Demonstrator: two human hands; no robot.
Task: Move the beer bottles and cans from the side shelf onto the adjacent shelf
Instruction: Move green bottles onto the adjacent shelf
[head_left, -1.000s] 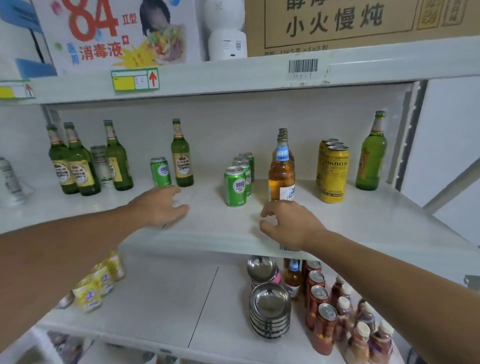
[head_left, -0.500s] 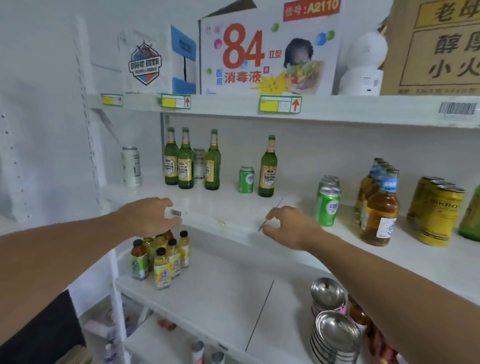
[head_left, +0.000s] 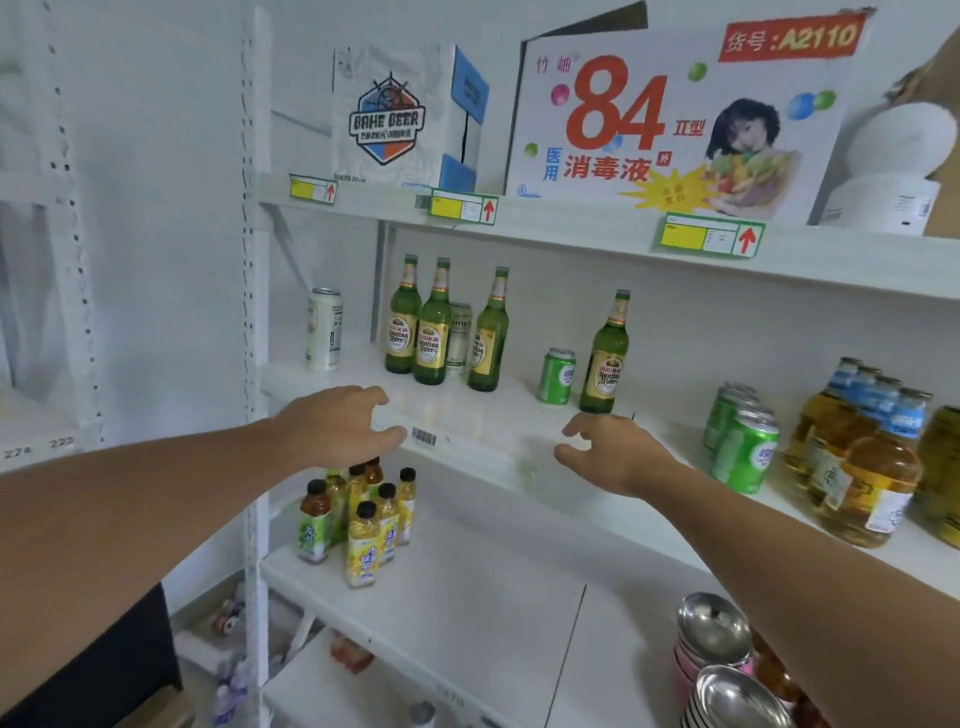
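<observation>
Swung leftward since the earlier frame, the view centres four green glass beer bottles (head_left: 434, 325) on the white shelf (head_left: 467, 415); left hand (head_left: 337, 423) and right hand (head_left: 613, 452) hover half-open, empty. Best grip low on bottles.

White shelf (head_left: 467, 415) beyond my fingertips carries four green bottles (head_left: 435, 332), a green can (head_left: 557, 376) and a silver can (head_left: 460, 332); a white can (head_left: 324, 330) stands far left of my left hand (head_left: 337, 426).
</observation>
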